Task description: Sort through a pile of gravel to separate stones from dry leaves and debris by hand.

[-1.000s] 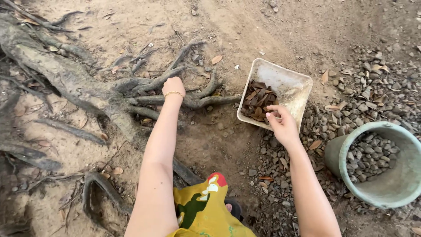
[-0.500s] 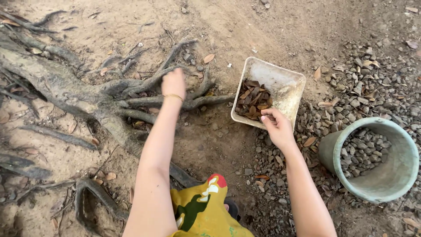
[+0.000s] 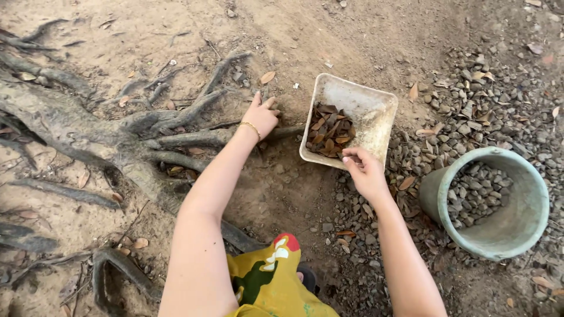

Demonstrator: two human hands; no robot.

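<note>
This is an outdoor spot on bare ground at the foot of a tree, a yard or garden rather than any room. Thick grey tree roots point(image 3: 117, 126) spread across dry, sandy brown soil point(image 3: 329, 35). A bed of small grey gravel stones point(image 3: 482, 100) covers the right side, with brown dry fallen leaves point(image 3: 267, 77) scattered about. A round pale green plastic bucket point(image 3: 523, 229) holds more of the stones.
</note>
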